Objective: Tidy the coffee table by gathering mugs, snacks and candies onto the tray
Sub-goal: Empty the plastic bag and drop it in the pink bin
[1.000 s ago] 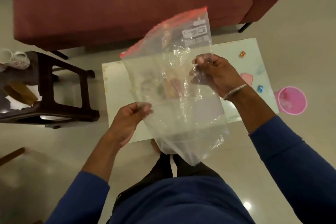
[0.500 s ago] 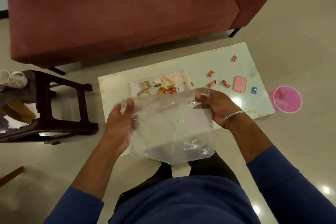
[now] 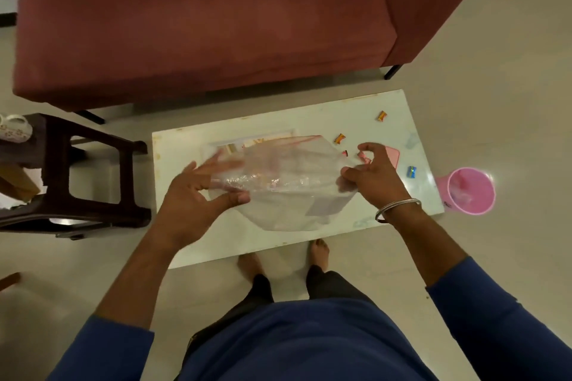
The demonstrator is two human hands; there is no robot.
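Observation:
I hold a clear plastic zip bag with a red seal strip flat over the white coffee table. My left hand pinches its left edge, and my right hand grips its right edge. The bag covers most of the white tray, whose contents show blurred through the plastic. Loose wrapped candies lie on the table to the right: an orange one, another orange one and a blue one. A small pink flat object lies partly behind my right hand.
A dark red sofa stands behind the table. A dark wooden stool at the left carries a white floral mug. A pink bin sits on the floor by the table's right end. My bare feet stand at the front edge.
The bag was held upright a second ago; it has since been lowered and turned flat over the tray. My view has tilted so that more of the sofa and table show.

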